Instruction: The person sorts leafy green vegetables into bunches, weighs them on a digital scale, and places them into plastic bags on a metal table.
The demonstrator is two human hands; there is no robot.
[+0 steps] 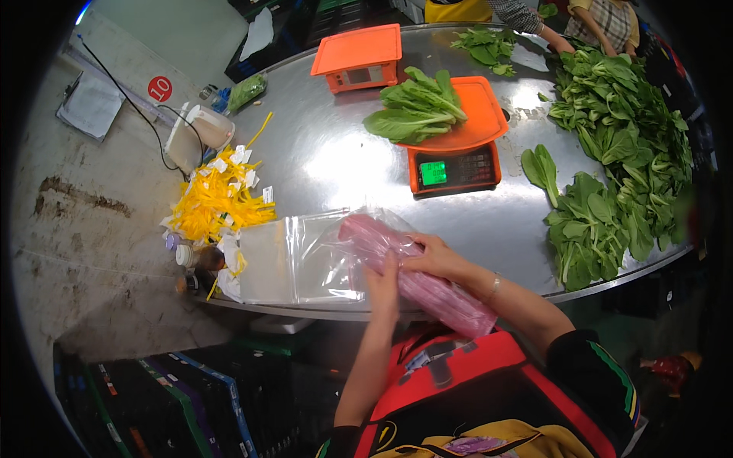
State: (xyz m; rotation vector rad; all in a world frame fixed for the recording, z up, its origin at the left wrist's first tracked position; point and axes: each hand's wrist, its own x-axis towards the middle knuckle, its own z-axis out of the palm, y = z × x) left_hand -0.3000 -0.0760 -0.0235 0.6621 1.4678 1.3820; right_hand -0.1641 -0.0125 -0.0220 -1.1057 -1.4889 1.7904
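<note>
A long pink plastic-wrapped bundle (446, 300) lies slantwise between my hands at the near edge of the steel table, with clear plastic around its far end. My left hand (382, 280) grips its side, thumb up; my right hand (432, 257) holds it from above. Flat clear plastic bags (320, 263) lie just left of it. Beyond my hands, an orange digital scale (455, 169) with a lit green display carries leafy green vegetables (421, 109), which overhang its pan. To the left is a heap of yellow ties with white tags (220, 197).
A second orange scale (358, 57) stands at the back. Piled leafy greens (624, 137) cover the right side, where another person's hand (561, 44) reaches in. Jars (200, 256) and a white plastic jug (211, 126) stand left. Black crates (172, 395) are below the table.
</note>
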